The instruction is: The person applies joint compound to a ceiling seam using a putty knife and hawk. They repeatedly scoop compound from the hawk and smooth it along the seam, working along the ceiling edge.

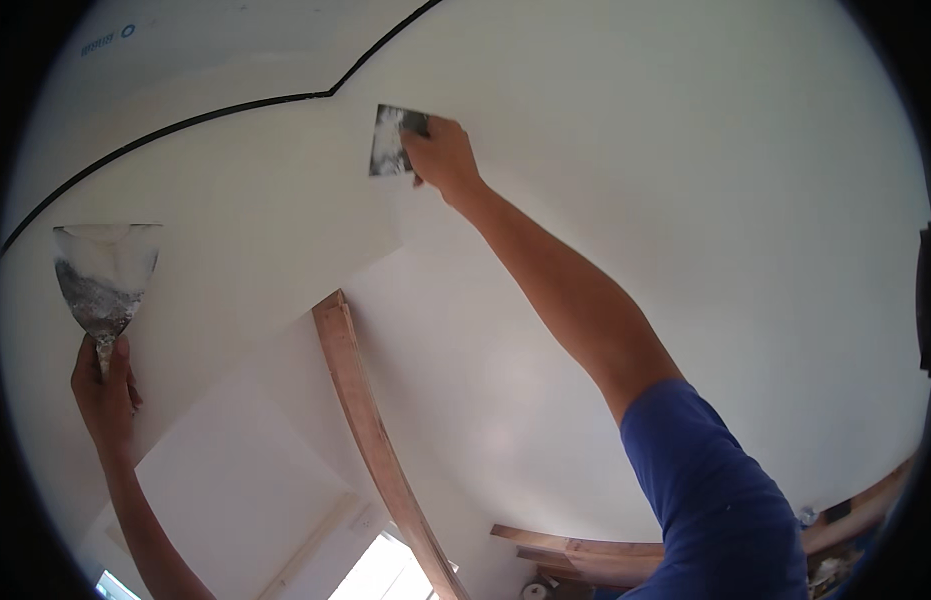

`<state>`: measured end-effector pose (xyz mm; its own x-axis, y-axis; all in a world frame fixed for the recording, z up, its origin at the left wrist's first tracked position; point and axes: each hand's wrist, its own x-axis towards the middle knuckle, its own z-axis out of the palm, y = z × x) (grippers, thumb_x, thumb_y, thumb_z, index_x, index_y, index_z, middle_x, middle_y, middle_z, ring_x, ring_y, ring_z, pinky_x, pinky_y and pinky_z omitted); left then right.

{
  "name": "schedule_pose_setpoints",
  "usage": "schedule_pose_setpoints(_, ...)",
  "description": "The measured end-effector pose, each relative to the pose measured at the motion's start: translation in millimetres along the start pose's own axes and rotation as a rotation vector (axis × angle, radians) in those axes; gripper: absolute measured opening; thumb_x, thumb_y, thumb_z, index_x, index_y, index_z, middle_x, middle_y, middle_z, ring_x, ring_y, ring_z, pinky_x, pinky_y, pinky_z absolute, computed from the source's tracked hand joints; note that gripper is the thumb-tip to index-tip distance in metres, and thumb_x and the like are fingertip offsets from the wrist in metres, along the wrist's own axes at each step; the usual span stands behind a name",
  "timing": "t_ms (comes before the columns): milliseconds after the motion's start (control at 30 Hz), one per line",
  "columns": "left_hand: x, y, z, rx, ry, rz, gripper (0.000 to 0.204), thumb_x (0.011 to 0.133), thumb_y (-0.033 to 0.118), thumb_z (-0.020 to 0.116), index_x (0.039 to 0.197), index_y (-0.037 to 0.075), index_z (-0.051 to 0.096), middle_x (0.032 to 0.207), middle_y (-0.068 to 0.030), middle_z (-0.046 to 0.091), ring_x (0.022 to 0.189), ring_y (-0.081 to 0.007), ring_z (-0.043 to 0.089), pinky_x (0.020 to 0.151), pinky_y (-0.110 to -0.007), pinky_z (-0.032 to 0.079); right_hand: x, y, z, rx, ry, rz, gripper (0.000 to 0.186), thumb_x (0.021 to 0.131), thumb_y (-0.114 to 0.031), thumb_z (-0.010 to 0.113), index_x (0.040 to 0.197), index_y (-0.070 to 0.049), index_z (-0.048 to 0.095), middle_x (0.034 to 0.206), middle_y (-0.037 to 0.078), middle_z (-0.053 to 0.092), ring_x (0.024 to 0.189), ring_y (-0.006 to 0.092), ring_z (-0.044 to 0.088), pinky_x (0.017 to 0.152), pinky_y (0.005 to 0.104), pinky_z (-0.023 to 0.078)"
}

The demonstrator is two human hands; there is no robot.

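My right hand (445,158) is raised high and closed around a flat, dark rectangular scraper blade (389,140) smeared with white compound. The blade lies at or very near the pale ceiling surface (585,150); whether it touches I cannot tell. On the left, my left hand (105,395) is wrapped round the handle of a wide putty knife (107,275). Its flared blade points upward and carries white and grey compound. Beyond both tools runs a black strip (225,108) with a bend in it.
A brown wooden beam (360,380) rises between my arms. Wooden boards (575,553) run along the lower right, with assorted items near them. A bright window (385,570) shows at the bottom. Past the black strip is a greyish panel (185,60) with blue printing.
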<state>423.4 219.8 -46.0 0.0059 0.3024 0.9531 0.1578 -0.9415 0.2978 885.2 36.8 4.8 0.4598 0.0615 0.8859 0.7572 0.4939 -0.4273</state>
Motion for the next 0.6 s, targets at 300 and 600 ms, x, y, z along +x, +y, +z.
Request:
schedule_pose_setpoints(300, -85, 0, -107, -0.05, -0.057, 0.078, 0.032, 0.102, 0.034, 0.07, 0.118, 0.007, 0.067, 0.064, 0.0073, 0.049, 0.053, -0.0007, 0.044, 0.045, -0.02, 0.038, -19, -62, 41, -0.131, 0.089, 0.05, 0.022, 0.082, -0.006, 0.058, 0.091, 0.012, 0.069, 0.08, 0.022, 0.073, 0.059, 0.0289, 0.074, 0.052, 0.0369, 0.062)
schedule_pose_setpoints(600, 5, 5, -30, -0.074, -0.059, 0.088, 0.028, 0.103, 0.031, 0.069, 0.117, 0.007, 0.067, 0.065, 0.0072, 0.048, 0.053, -0.001, 0.044, 0.044, -0.021, 0.037, 105, -19, 47, -0.23, 0.118, -0.035, 0.02, 0.083, -0.01, 0.061, 0.075, 0.007, 0.07, 0.066, 0.02, 0.072, 0.054, 0.0256, 0.073, 0.056, 0.035, 0.062)
